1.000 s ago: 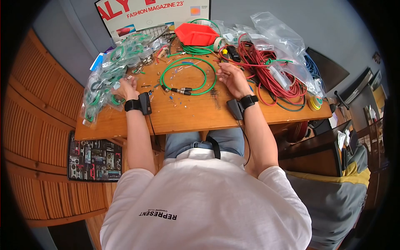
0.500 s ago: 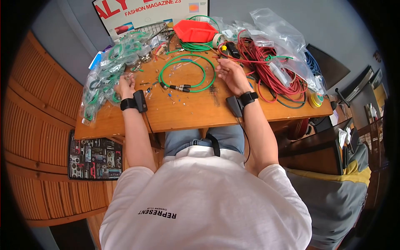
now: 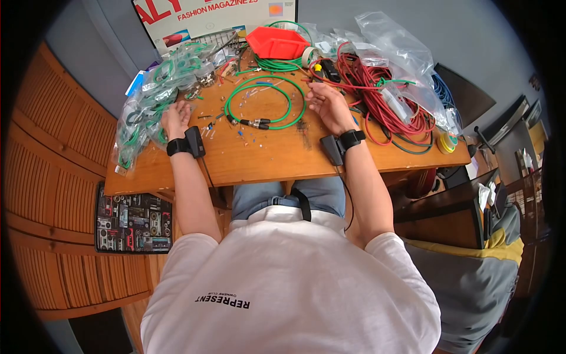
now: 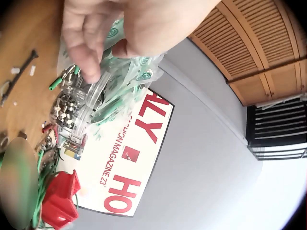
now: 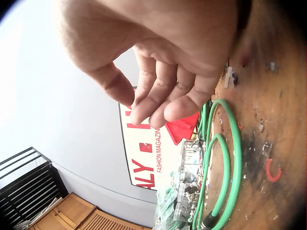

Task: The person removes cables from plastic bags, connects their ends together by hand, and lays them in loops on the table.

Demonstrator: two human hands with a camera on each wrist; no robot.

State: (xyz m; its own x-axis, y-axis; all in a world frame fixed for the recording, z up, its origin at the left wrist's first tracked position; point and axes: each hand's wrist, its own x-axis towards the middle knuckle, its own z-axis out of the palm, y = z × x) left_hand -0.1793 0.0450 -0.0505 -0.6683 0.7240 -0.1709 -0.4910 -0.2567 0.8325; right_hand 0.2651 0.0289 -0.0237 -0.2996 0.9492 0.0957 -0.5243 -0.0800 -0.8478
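Observation:
My left hand (image 3: 175,120) is at the left side of the table, fingers loosely curled with nothing visible between them. Beside it lies a heap of clear plastic bags (image 3: 137,131) holding green cables; in the left wrist view the fingers overlap clear containers of metal connectors (image 4: 67,108). Between the hands rests a looped green cable (image 3: 305,106), its black-and-metal connectors (image 3: 254,124) side by side at the near edge of the loop. My right hand (image 3: 330,109) is just right of that loop. Its fingers bend loosely, and the right wrist view shows no object in them.
A red plastic bin (image 3: 277,44) sits on coiled green cable at the back. Bundled red cable (image 3: 407,121) and clear bags (image 3: 401,41) fill the right side, near a yellow reel (image 3: 447,143). Small scraps litter the wooden table (image 3: 271,159). A poster (image 3: 212,17) stands behind.
My left hand has shifted a little to the left, and its fingers look looser than before. My right hand and the looped green cable have stayed about where they were.

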